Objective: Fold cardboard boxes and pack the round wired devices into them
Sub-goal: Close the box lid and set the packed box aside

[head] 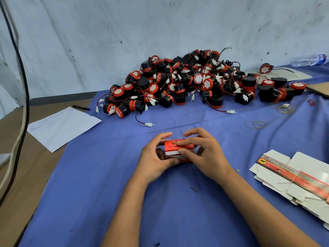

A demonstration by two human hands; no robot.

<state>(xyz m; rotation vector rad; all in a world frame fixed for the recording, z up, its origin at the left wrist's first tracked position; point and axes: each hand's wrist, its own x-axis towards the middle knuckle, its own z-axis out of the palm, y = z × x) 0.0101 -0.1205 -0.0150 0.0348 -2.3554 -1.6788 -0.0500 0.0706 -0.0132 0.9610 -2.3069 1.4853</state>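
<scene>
A small red and white cardboard box [173,148] sits between my hands over the middle of the blue cloth [106,175]. My left hand [154,158] grips its left side, with the thumb under the front. My right hand [201,153] grips its right side, and the fingers press down on the top flap. What is inside the box is hidden. A large pile of round black and red wired devices [192,82] lies behind, against the wall. A stack of flat unfolded boxes [293,177] lies at the right.
A white paper sheet [62,127] and a black pen [81,107] lie at the left. Rubber bands [256,124] lie at the right, a plastic bottle [309,60] far right. Cables [21,104] hang at the left edge. Brown table surface [17,175] shows left of the cloth.
</scene>
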